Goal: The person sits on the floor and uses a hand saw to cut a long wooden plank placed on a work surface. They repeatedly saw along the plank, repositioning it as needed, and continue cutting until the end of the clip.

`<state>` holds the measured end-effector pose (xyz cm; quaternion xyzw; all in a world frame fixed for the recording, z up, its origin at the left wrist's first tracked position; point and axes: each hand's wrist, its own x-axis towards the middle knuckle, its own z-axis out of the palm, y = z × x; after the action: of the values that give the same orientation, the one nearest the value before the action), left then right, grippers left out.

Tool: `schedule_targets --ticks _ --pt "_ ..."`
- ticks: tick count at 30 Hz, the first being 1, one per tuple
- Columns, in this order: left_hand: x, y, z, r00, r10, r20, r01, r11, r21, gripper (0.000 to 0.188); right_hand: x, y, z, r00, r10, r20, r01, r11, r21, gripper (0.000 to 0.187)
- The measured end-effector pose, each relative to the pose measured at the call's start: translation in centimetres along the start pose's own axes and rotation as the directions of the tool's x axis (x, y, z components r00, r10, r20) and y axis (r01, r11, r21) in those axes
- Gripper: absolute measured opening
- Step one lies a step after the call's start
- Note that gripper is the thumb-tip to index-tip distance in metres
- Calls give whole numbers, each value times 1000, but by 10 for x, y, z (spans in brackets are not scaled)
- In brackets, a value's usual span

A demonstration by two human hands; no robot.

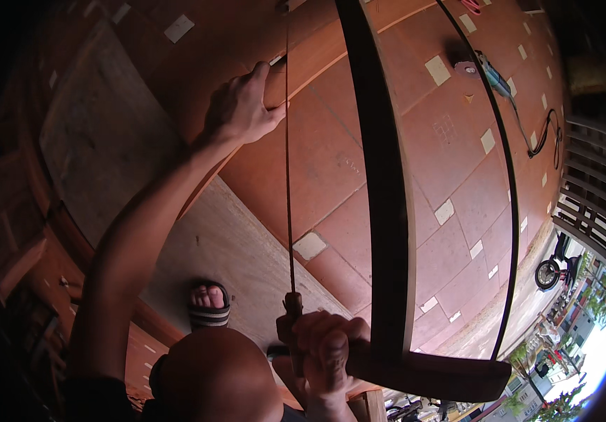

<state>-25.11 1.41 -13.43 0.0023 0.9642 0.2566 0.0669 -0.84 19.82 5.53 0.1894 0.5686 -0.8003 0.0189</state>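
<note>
A frame saw runs from near me toward the far side, with a thin blade (289,204), a dark wooden middle beam (387,211) and a thin black tension line (512,183). My right hand (324,348) is closed around its near end, by the wooden end bar (436,374). Farther off, my left hand (243,109) grips a long reddish wooden strip (320,60), the thumb close beside the blade. The blade crosses over this strip just right of the hand. Whether its teeth touch the wood I cannot tell.
A wide grey plank (211,232) lies below my left arm, with my sandalled foot (209,302) on it. On the tiled floor (450,155) at right lies a blue angle grinder (494,76) with its cable. Beyond stand a slatted gate (598,169) and a motorbike (552,271).
</note>
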Motion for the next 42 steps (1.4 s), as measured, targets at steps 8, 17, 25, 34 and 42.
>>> schedule_targets --ticks 8,17,25,34,42 --pt "-4 6 -1 999 16 -40 -13 997 74 51 122 65 37 990 -118 -73 127 983 136 36" --pt "-3 -6 4 997 17 -71 -18 1000 -5 45 74 38 30 996 -3 -92 4 1000 8 35" --pt "-4 -12 5 998 16 -53 -19 999 -47 44 -4 26 -3 999 -8 -42 14 990 141 36" --pt "-3 5 4 998 51 -43 -51 999 0 47 155 58 57 989 -75 -128 77 997 11 37" --pt "1 -1 6 1000 18 -21 -18 1000 -13 51 -44 -10 -7 997 32 -73 -31 999 21 35"
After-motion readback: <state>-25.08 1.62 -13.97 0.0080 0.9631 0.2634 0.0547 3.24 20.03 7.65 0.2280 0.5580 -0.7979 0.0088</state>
